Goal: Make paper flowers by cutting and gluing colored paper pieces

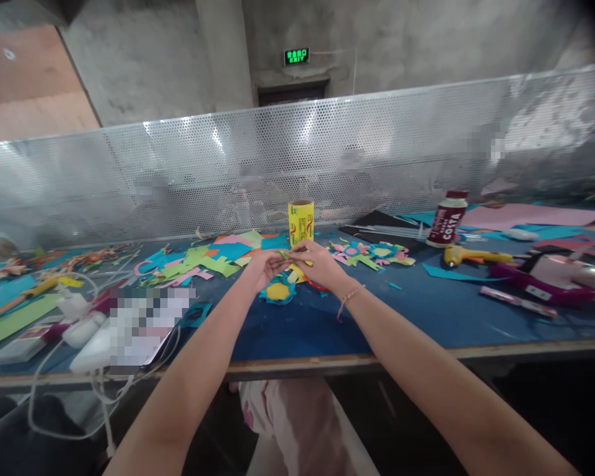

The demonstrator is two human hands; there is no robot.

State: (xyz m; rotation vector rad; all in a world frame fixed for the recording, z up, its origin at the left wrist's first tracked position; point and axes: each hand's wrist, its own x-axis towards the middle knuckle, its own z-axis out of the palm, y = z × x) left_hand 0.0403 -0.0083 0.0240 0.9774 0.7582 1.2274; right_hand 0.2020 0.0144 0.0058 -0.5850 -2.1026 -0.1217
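Over the middle of the blue table, my left hand [266, 268] and my right hand [313, 263] meet at the fingertips. Both are closed on a small piece of green paper [283, 254], mostly covered by the fingers. Just below them a paper flower [277, 291] with a yellow centre and blue fringe lies on the table. Something red [318, 285], perhaps a scissor handle, shows partly under my right hand. Behind my hands a yellow cardboard tube [301, 221] stands upright.
Coloured paper scraps [218, 258] spread to the left, with more paper flowers [371, 251] to the right. Further right are a brown COSTA bottle [447, 219], a yellow glue gun [476, 256] and a pen [518, 302]. A white power strip [92, 347] with cables sits front left. A perforated metal screen [188, 178] closes the back.
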